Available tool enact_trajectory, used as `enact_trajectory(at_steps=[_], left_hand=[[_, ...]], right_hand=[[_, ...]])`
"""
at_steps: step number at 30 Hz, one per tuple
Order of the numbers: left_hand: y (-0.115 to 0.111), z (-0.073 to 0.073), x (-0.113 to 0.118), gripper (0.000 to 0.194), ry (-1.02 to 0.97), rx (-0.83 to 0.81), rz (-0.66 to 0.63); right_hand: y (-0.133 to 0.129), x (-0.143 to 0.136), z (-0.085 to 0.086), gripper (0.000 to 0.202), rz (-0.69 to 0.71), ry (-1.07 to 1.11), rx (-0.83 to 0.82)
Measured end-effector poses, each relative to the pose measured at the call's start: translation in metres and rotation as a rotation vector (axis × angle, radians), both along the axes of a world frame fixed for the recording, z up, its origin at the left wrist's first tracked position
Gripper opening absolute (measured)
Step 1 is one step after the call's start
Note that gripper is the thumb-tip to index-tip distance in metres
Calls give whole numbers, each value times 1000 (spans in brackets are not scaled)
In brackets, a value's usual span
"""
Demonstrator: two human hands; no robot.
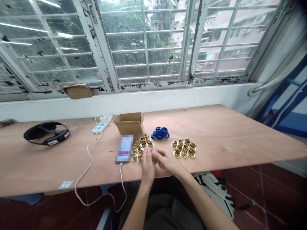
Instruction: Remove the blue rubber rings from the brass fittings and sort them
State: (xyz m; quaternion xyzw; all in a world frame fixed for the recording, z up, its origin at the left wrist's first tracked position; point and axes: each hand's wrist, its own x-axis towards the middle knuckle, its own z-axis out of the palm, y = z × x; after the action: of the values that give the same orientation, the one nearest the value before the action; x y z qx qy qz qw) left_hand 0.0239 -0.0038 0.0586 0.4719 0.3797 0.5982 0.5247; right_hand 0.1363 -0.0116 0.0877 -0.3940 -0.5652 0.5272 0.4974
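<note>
My left hand [147,166] and my right hand [166,160] meet over the front edge of the table, fingers closed and fingertips pressed together. Whatever they pinch is mostly hidden; only a faint goldish bit shows between the fingers. Just behind my left hand lies a pile of shiny gold metal pieces [143,143] with round flanges. To the right of my right hand sits a second group of similar gold pieces [184,147]. Several blue rings [160,133] are heaped beyond my hands, between the two groups.
An open cardboard box [130,127] stands behind the left pile. A phone [124,148] with a white charging cable [90,159] lies left of it. Farther left are a power strip [102,124] and a black headset [48,134]. A backpack [216,191] is below the wooden table [240,137].
</note>
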Motion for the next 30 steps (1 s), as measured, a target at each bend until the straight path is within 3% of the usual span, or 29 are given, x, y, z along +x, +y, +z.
enact_trajectory(at_steps=[7, 14, 18, 23, 27, 30], left_hand=[[1, -3, -7, 39, 30, -54, 118], [-3, 11, -9, 43, 29, -62, 99], [-6, 18, -9, 44, 104, 40, 120], [-3, 25, -17, 41, 120, 121, 90], [5, 26, -26, 33, 209, 155, 144], [12, 21, -32, 33, 322, 167, 224]], right_hand=[[-1, -10, 0, 51, 33, 58, -35], [-8, 7, 17, 48, 206, 73, -1], [-11, 19, 28, 46, 252, 35, 24], [-10, 31, 32, 40, 101, -74, 99], [-5, 38, 24, 21, -144, -447, 252], [1, 39, 14, 10, -233, -678, 273]])
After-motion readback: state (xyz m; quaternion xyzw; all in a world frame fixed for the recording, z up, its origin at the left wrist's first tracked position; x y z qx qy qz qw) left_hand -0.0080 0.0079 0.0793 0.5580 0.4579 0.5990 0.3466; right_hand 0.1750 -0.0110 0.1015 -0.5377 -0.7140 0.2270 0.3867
